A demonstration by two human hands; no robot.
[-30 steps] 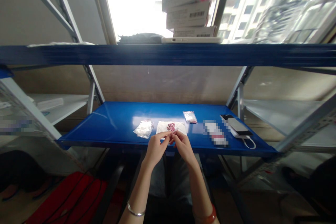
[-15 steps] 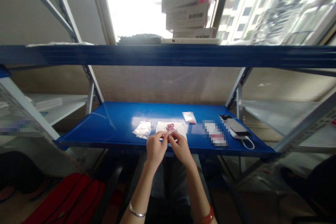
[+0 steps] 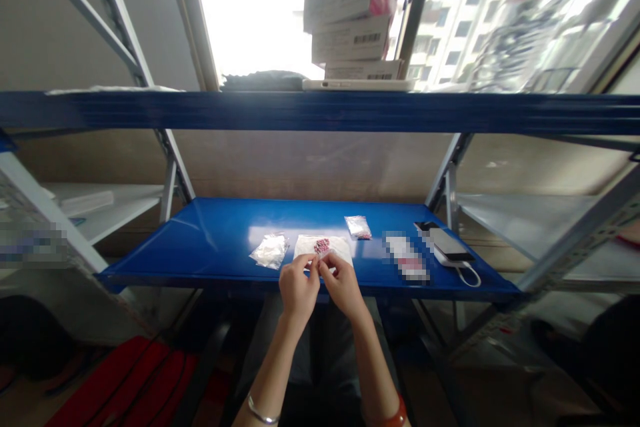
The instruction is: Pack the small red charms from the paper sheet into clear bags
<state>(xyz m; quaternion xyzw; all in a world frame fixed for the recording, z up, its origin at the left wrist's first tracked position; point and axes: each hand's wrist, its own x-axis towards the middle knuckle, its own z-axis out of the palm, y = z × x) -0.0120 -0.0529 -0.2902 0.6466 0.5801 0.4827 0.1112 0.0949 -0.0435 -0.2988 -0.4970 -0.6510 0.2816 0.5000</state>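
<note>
At the near edge of the flat white rectangular sheet (image 3: 303,247) bearing small reddish pieces (image 3: 322,245), your left hand (image 3: 300,282) has curled toward your right hand (image 3: 343,282), fingertips together, grip indiscernible, suggesting fine two-handed work.

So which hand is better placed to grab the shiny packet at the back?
Probably the right hand: the packet lies beyond it on that side, and the left hand is farther away.

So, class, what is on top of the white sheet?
A small heap of reddish pieces lies on the white sheet; the hands cover part of the sheet's near side, hiding anything there.
</note>
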